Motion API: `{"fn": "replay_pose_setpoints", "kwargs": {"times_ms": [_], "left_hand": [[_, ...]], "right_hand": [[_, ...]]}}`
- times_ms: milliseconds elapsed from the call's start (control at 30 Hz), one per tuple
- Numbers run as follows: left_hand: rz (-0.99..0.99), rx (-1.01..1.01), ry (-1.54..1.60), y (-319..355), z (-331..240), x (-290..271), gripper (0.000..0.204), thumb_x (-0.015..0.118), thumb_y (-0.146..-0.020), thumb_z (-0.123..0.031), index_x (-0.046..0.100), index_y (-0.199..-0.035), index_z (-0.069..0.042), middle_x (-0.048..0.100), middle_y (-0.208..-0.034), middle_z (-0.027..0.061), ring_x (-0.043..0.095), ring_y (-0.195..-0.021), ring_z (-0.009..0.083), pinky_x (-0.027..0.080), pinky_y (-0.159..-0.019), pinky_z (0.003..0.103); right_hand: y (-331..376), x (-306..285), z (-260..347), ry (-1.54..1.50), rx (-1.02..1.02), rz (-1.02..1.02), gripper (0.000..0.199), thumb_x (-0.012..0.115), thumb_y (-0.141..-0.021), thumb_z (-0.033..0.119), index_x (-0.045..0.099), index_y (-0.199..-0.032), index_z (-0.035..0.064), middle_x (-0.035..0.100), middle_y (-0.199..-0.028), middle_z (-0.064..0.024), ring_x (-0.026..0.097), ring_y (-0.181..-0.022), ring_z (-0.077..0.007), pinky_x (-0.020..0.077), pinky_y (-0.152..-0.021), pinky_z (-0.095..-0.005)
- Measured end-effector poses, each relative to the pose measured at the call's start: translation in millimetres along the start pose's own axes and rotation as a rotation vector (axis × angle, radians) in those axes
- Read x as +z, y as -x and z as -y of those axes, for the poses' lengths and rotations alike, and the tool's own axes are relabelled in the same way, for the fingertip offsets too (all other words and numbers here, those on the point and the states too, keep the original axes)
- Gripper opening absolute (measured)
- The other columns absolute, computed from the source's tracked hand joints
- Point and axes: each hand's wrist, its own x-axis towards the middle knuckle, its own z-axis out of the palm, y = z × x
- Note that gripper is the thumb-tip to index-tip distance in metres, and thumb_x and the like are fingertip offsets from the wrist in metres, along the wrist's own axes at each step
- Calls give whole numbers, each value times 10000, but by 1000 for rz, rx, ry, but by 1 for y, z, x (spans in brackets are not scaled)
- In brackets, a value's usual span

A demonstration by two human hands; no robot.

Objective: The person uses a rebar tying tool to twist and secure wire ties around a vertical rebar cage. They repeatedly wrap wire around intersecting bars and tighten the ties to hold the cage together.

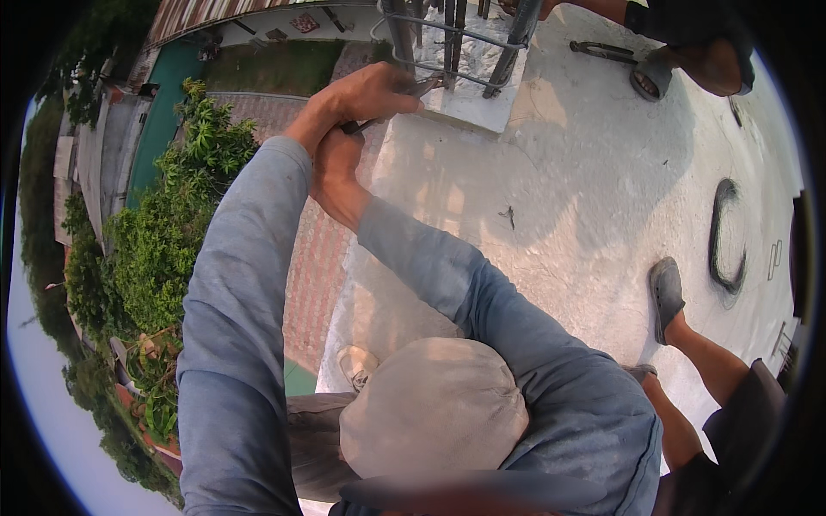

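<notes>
At the slab's edge my left hand is closed beside the corner of a rebar column, its thumb and fingers near a steel stirrup tie. What it grips is hidden. Just below, with the wrists nearly crossed, my right hand is wrapped round the dark handle of steel pincers. The tool slants up under my left hand, and its metal end shows next to the thumb by the bars. The upright bars rise from a raised white concrete base.
The pale concrete slab drops off at my left, above a brick path and bushes. Another person's sandalled foot is at upper right, beside pincers. More legs in clogs and a black loop lie right.
</notes>
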Motion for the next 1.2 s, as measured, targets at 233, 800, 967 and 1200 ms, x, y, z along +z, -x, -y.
{"fn": "replay_pose_setpoints", "kwargs": {"times_ms": [233, 800, 967, 1200], "left_hand": [[165, -255, 564, -1, -4, 23, 460, 827, -893, -295, 658, -1132, 59, 708, -912, 102, 683, -729, 138, 581, -644, 268], [446, -490, 750, -23, 3, 25, 257, 781, -947, -257, 627, -1008, -60, 521, -655, -62, 460, -515, 23, 437, -466, 245], [295, -437, 645, -20, 2, 29, 229, 787, -924, -210, 620, -941, -55, 527, -637, -36, 462, -498, 45, 425, -445, 272], [-128, -435, 709, -9, -30, 80, 225, 743, -939, -189, 616, -874, -16, 574, -665, 21, 513, -508, 106, 463, -458, 306]], "right_hand": [[46, -68, 37, -1085, 445, 23, 118, 573, -971, 71, 494, -887, 97, 403, -687, 31, 402, -529, -100, 364, -508, -284], [42, -73, 26, -1236, 488, 252, 48, 605, -970, 89, 599, -930, 116, 451, -709, 21, 473, -607, -121, 403, -574, -310], [36, -68, 26, -1188, 493, 245, 43, 640, -967, 114, 607, -941, 106, 557, -745, -1, 572, -649, -154, 489, -606, -324], [75, -145, 27, -352, 352, 45, 225, 693, -951, 133, 611, -1108, -5, 666, -829, -63, 674, -684, -180, 591, -668, -328]]}}
